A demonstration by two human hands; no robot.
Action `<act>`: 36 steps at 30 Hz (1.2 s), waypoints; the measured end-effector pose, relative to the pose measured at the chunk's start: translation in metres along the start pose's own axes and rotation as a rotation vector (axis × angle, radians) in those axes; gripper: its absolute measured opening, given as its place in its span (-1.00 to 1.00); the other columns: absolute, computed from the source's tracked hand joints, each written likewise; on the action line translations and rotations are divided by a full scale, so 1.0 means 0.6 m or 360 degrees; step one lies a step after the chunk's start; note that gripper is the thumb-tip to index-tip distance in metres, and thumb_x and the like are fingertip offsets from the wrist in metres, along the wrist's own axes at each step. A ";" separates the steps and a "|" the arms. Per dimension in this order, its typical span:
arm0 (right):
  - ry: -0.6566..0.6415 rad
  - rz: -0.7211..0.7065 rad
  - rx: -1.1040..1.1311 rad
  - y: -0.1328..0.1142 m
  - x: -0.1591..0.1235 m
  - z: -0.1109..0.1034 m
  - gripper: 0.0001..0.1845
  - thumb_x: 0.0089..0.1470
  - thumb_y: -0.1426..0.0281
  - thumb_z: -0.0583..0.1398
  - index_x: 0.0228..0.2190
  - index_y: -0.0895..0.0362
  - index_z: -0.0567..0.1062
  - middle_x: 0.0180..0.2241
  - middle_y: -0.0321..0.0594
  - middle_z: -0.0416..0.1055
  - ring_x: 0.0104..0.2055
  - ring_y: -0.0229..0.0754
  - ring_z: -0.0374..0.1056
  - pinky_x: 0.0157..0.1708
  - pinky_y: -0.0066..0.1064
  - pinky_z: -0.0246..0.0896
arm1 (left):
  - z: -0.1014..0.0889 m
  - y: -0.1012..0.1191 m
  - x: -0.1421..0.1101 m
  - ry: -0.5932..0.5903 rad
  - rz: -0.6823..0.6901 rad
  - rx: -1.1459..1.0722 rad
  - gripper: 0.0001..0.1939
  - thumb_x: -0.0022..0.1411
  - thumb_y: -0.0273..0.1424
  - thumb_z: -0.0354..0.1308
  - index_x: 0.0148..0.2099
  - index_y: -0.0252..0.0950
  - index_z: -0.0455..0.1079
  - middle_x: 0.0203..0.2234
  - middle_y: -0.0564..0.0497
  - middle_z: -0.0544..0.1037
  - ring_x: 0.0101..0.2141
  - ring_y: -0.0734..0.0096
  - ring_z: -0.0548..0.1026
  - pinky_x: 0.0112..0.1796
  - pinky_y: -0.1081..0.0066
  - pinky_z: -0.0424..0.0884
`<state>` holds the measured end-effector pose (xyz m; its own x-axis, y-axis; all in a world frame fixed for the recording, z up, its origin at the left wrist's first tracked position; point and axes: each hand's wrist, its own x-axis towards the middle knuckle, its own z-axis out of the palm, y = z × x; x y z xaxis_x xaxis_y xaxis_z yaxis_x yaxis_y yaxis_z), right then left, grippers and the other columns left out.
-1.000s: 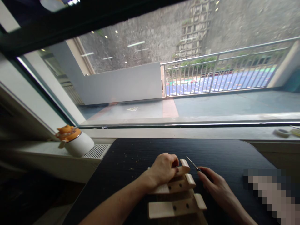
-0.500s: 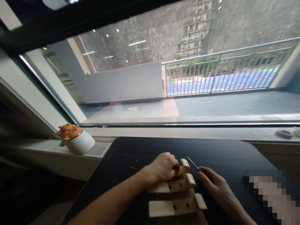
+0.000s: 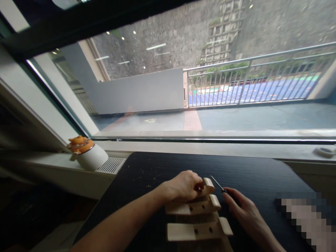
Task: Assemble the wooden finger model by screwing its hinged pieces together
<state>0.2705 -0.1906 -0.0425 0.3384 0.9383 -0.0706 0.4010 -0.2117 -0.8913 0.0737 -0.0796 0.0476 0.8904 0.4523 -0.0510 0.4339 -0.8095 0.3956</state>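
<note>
While my left hand (image 3: 186,185) rests at the far bar (image 3: 209,190) of the wooden frame (image 3: 215,231), my right hand (image 3: 242,205) holds a thin tool (image 3: 217,183) just beside it. Left fingers curled and bunched; palm and pads hidden, so I cannot tell whether they clamp the bar or only press on it. Right fingers closed round the dark handle, metal tip pointing up and left, apart from the wood.

Frame's position: right of the middle of the dark surface (image 3: 170,163), toward the near edge, its near end cut off by my view. Middle bar (image 3: 197,207) and near bar (image 3: 181,232) each show two dark holes and a raised end block on the right.

My reading: a steadying step, tool poised. Bringing the tip in would call for a slow leftward approach, clear of the left fingertips and the end blocks.

Edges: far edge runs along the sill (image 3: 162,147); left edge slants down from the far left corner; far right corner rounded. Room for the tool beyond its tip and toward the far right corner; less between right hand and frame. Crumbs (image 3: 149,186) left of the left hand. Pixelated patch (image 3: 306,218) by the right edge; contents unreadable.
</note>
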 end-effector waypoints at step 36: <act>0.0010 -0.0013 -0.0053 0.007 0.002 0.002 -0.41 -0.04 0.01 0.11 -0.15 0.22 0.46 -0.58 -0.26 0.46 -0.55 -0.14 0.36 -0.51 -0.36 0.29 | 0.012 -0.031 0.005 -0.0088 0.0057 -0.0256 -0.81 0.18 -0.44 0.07 -0.20 -0.30 0.49 -0.28 -0.01 0.51 -0.29 0.42 0.45 -0.26 0.53 0.34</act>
<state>0.2714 -0.1902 -0.0468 0.3406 0.9382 -0.0606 0.4315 -0.2133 -0.8766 0.0695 -0.0658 0.0338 0.9132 0.3991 -0.0829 0.3778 -0.7524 0.5395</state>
